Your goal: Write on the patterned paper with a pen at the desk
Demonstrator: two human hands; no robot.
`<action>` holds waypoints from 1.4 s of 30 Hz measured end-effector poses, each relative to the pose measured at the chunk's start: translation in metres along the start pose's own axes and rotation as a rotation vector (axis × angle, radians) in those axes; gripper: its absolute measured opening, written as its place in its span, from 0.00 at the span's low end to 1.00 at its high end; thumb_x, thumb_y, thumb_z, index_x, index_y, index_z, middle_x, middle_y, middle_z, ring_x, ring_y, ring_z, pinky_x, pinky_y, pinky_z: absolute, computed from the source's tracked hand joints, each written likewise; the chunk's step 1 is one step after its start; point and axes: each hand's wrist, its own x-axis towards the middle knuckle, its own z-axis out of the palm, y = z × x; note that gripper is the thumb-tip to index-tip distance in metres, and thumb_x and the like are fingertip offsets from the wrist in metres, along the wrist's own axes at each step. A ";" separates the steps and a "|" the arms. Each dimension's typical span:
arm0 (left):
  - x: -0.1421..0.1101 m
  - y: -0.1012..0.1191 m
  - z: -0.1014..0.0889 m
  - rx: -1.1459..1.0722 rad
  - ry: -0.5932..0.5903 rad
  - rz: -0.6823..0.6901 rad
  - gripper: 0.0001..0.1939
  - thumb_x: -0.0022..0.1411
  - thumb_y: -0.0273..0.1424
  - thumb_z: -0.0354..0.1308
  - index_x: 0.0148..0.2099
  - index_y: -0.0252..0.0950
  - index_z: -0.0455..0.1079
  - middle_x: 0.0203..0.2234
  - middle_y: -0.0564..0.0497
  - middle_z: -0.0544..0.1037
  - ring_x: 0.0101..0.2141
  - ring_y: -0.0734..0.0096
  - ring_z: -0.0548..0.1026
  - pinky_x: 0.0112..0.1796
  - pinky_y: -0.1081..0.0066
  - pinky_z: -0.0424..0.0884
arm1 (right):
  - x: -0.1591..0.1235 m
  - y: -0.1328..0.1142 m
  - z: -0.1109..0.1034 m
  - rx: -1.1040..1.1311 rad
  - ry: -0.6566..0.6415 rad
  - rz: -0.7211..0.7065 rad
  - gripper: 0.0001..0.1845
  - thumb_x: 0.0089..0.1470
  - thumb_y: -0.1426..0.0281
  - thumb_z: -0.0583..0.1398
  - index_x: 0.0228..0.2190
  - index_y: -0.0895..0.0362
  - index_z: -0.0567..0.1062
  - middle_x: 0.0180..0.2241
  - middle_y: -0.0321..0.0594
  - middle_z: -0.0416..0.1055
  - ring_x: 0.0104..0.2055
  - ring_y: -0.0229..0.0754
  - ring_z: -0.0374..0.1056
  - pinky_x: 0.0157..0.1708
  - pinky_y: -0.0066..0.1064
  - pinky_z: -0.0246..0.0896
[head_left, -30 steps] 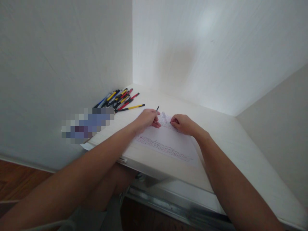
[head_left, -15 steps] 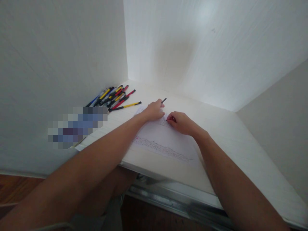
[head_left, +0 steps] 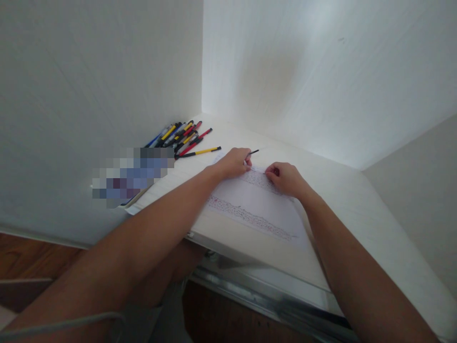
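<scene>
A sheet of paper (head_left: 271, 205) covered with small dark marks in bands lies on the white tabletop. My left hand (head_left: 235, 163) rests closed at the sheet's far edge. A thin dark pen (head_left: 254, 151) sticks out from its curled fingers; the rest of it is hidden. To the right, my right hand (head_left: 285, 178) is pinched low over the upper band of marks. A tiny dark tip shows at its fingertips, too small to name. The two hands are a short way apart.
Several pens (head_left: 182, 136) in red, yellow, blue and black are heaped at the left, by the wall. One yellow and black pen (head_left: 207, 151) lies nearer the paper. A blurred-out object (head_left: 135, 174) sits at the left edge. White walls (head_left: 250, 71) enclose the table.
My right hand has moved a little rightward, widening the gap to my left hand. The left hand still holds the pen at the paper's far edge. The whole view has shifted slightly.
</scene>
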 end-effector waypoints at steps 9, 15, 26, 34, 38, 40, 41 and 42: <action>0.000 0.003 0.006 -0.097 0.084 -0.033 0.06 0.53 0.22 0.62 0.32 0.36 0.68 0.30 0.48 0.77 0.33 0.66 0.73 0.37 0.66 0.64 | 0.008 0.019 0.014 0.467 0.214 0.208 0.14 0.49 0.67 0.65 0.38 0.60 0.81 0.33 0.47 0.80 0.35 0.47 0.76 0.41 0.44 0.72; 0.005 0.004 0.013 -0.139 0.174 0.021 0.06 0.60 0.31 0.63 0.34 0.35 0.70 0.32 0.47 0.78 0.34 0.67 0.73 0.36 0.66 0.64 | 0.006 -0.002 0.012 0.851 0.383 0.123 0.22 0.50 0.62 0.67 0.46 0.59 0.78 0.44 0.51 0.80 0.44 0.49 0.77 0.46 0.48 0.75; 0.007 0.011 0.015 -0.243 0.205 -0.037 0.21 0.68 0.47 0.54 0.31 0.36 0.66 0.26 0.49 0.75 0.30 0.69 0.70 0.32 0.68 0.60 | 0.005 -0.009 0.008 0.818 0.280 0.154 0.14 0.55 0.60 0.63 0.38 0.56 0.75 0.39 0.46 0.79 0.39 0.43 0.75 0.35 0.35 0.70; 0.006 0.002 0.014 -0.034 0.256 0.029 0.25 0.73 0.44 0.45 0.25 0.37 0.61 0.22 0.51 0.69 0.26 0.69 0.64 0.30 0.65 0.53 | 0.005 0.013 0.009 0.284 0.388 -0.002 0.15 0.60 0.63 0.58 0.43 0.59 0.77 0.41 0.49 0.78 0.39 0.46 0.73 0.40 0.40 0.68; 0.004 0.000 0.015 0.077 0.201 0.032 0.23 0.70 0.45 0.49 0.28 0.36 0.70 0.25 0.49 0.74 0.28 0.67 0.67 0.32 0.66 0.55 | 0.007 0.023 0.012 0.218 0.457 -0.031 0.14 0.60 0.66 0.57 0.43 0.59 0.78 0.42 0.50 0.77 0.40 0.48 0.72 0.40 0.40 0.68; 0.003 0.000 0.014 0.104 0.189 0.017 0.22 0.70 0.45 0.50 0.31 0.36 0.73 0.27 0.48 0.76 0.30 0.66 0.69 0.33 0.66 0.57 | 0.008 0.027 0.013 0.179 0.478 -0.069 0.13 0.60 0.67 0.57 0.42 0.58 0.78 0.41 0.49 0.77 0.40 0.48 0.72 0.41 0.42 0.67; 0.003 0.000 0.014 0.111 0.188 0.011 0.22 0.70 0.45 0.49 0.32 0.36 0.74 0.27 0.47 0.77 0.30 0.66 0.69 0.33 0.66 0.57 | 0.009 0.029 0.013 0.159 0.483 -0.091 0.13 0.60 0.68 0.57 0.42 0.58 0.79 0.41 0.49 0.76 0.40 0.49 0.71 0.42 0.42 0.67; 0.003 0.001 0.013 0.118 0.190 0.004 0.23 0.70 0.45 0.49 0.33 0.36 0.75 0.28 0.47 0.78 0.31 0.66 0.70 0.34 0.66 0.58 | 0.009 0.030 0.013 0.143 0.485 -0.110 0.12 0.60 0.68 0.57 0.41 0.58 0.79 0.40 0.49 0.76 0.41 0.49 0.71 0.43 0.43 0.67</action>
